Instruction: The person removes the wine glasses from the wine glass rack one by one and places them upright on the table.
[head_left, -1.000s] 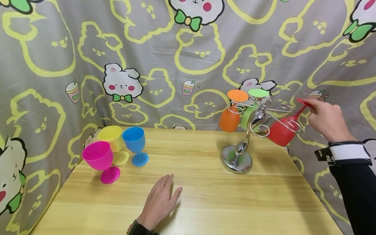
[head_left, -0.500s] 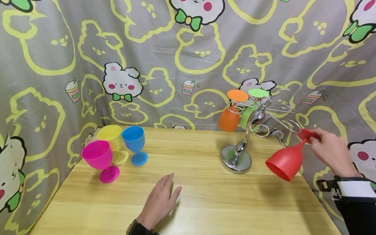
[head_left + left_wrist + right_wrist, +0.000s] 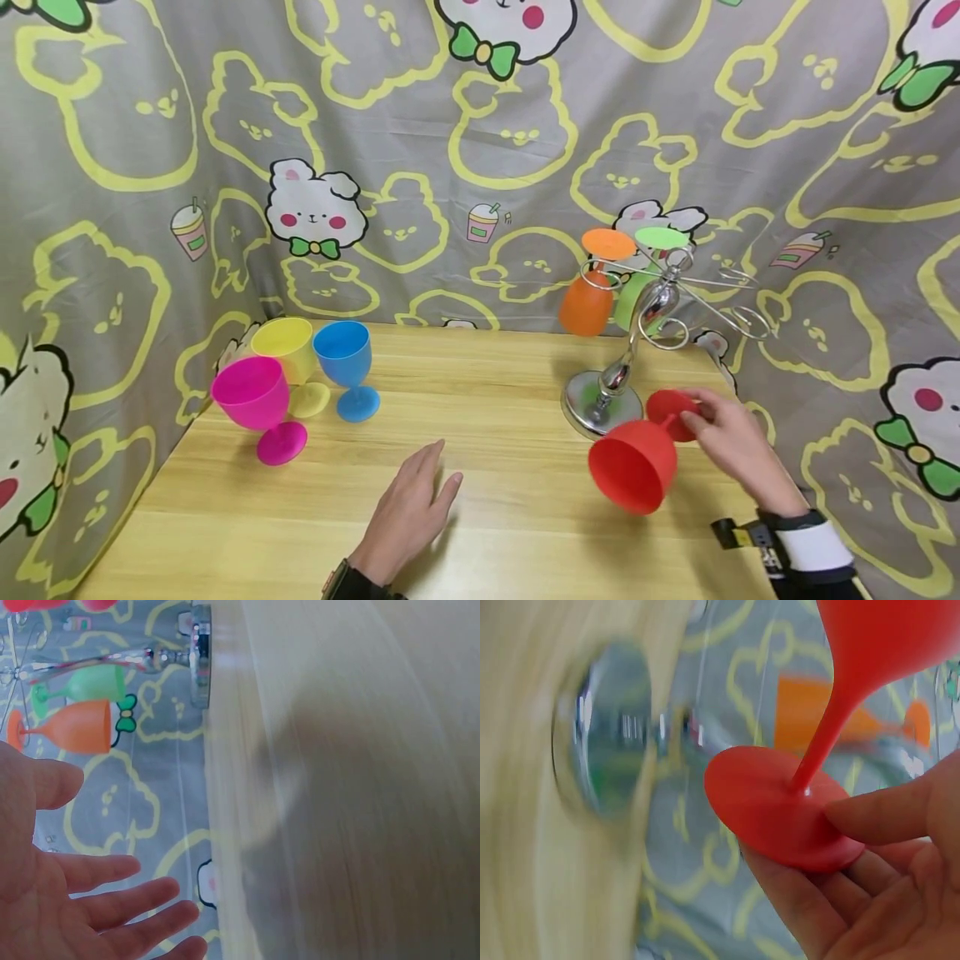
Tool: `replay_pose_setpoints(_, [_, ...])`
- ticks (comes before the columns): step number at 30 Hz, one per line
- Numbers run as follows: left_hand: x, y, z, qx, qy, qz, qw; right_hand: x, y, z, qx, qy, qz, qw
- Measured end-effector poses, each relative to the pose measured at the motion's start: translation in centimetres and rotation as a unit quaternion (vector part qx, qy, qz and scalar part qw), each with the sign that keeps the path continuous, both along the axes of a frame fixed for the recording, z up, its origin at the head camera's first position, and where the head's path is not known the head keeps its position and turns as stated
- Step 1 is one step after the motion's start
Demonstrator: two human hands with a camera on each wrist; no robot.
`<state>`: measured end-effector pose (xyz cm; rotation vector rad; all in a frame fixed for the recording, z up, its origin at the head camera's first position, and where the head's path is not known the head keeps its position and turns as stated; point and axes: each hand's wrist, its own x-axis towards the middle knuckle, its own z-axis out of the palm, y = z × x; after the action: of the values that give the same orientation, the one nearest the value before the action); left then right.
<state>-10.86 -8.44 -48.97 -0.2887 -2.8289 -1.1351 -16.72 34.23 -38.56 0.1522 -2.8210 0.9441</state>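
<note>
My right hand (image 3: 738, 450) pinches the round foot of a red goblet (image 3: 633, 467) between thumb and fingers. The goblet hangs tilted above the table, its mouth facing left and toward me. In the right wrist view the thumb lies on the foot's upper face beside the stem (image 3: 826, 739), fingers beneath. Just behind it stands a chrome goblet rack (image 3: 617, 375) with curled wire arms. An orange goblet (image 3: 587, 304) and a green goblet (image 3: 660, 239) hang upside down from it. My left hand (image 3: 408, 508) holds nothing, fingers extended, over the table's front middle.
At the table's left a pink goblet (image 3: 251, 396), a yellow goblet (image 3: 283, 346) and a blue goblet (image 3: 343, 354) stand upright close together. A patterned grey curtain (image 3: 420, 125) encloses the back and sides of the wooden table (image 3: 480, 400).
The red goblet has come off the rack's right wire arm. My right hand has carried it down, leftward and nearer, tipping its mouth toward me. The left hand stays put.
</note>
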Motion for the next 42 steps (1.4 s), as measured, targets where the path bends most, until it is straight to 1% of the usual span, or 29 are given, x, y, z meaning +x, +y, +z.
replay_pose_setpoints(1, [0.0, 0.0, 0.0, 0.003, 0.001, -0.001, 1.0000, 0.2, -0.9, -0.3, -0.022, -0.017, 0.003, 1.000])
replay_pose_setpoints(3, [0.0, 0.2, 0.1, 0.011, 0.000, -0.004, 0.9999, 0.6, -2.6, -0.9, -0.079, -0.050, 0.013, 0.996])
replay_pose_setpoints(5, [0.0, 0.3, 0.2, 0.022, -0.002, -0.006, 0.9997, 0.8, -4.2, -1.5, -0.139, -0.076, 0.020, 0.987])
replay_pose_setpoints(8, [-0.1, 0.5, 0.3, 0.040, -0.002, -0.009, 0.9991, 1.0, -6.5, -2.4, -0.229, -0.108, 0.031, 0.967])
replay_pose_setpoints(11, [-0.2, 0.7, 0.5, 0.061, 0.004, -0.015, 0.9980, 1.2, -8.7, -3.1, -0.291, -0.126, 0.029, 0.948])
replay_pose_setpoints(14, [-0.2, 1.1, 0.7, 0.089, 0.016, -0.022, 0.9957, 1.3, -10.7, -3.8, -0.340, -0.140, 0.020, 0.930])
replay_pose_setpoints(17, [-0.3, 1.5, 1.0, 0.114, 0.036, -0.032, 0.9923, 1.5, -12.7, -4.6, -0.389, -0.149, 0.020, 0.909])
replay_pose_setpoints(20, [-0.4, 1.8, 1.2, 0.132, 0.057, -0.041, 0.9888, 1.7, -14.4, -5.3, -0.437, -0.160, 0.035, 0.884])
replay_pose_setpoints(23, [-0.5, 2.2, 1.4, 0.145, 0.068, -0.041, 0.9862, 1.9, -15.7, -5.8, -0.476, -0.173, 0.059, 0.861])
replay_pose_setpoints(25, [-0.6, 2.4, 1.6, 0.155, 0.068, -0.038, 0.9848, 2.0, -16.6, -6.1, -0.497, -0.179, 0.068, 0.846])
replay_pose_setpoints(26, [-0.7, 2.5, 1.7, 0.163, 0.068, -0.036, 0.9836, 2.1, -17.0, -6.2, -0.504, -0.182, 0.070, 0.841])
replay_pose_setpoints(27, [-0.8, 2.6, 1.8, 0.172, 0.070, -0.034, 0.9820, 2.1, -17.4, -6.4, -0.510, -0.186, 0.069, 0.837])
replay_pose_setpoints(29, [-0.9, 2.9, 2.0, 0.200, 0.081, -0.030, 0.9759, 2.3, -18.2, -6.7, -0.521, -0.190, 0.062, 0.830])
replay_pose_setpoints(31, [-1.1, 3.3, 2.2, 0.236, 0.099, -0.027, 0.9663, 2.4, -18.9, -7.0, -0.531, -0.192, 0.058, 0.823])
replay_pose_setpoints(34, [-1.2, 3.9, 2.4, 0.286, 0.130, -0.021, 0.9493, 2.7, -20.0, -7.3, -0.548, -0.192, 0.054, 0.813])
replay_pose_setpoints(36, [-1.2, 4.3, 2.5, 0.305, 0.142, -0.010, 0.9417, 2.9, -20.8, -7.5, -0.562, -0.192, 0.052, 0.803])
replay_pose_setpoints(39, [-1.0, 4.7, 2.4, 0.317, 0.149, 0.010, 0.9365, 3.3, -21.8, -7.7, -0.588, -0.193, 0.048, 0.784])
replay_pose_setpoints(42, [-1.0, 5.2, 2.2, 0.308, 0.164, 0.034, 0.9365, 3.5, -22.7, -7.9, -0.605, -0.189, 0.045, 0.772])
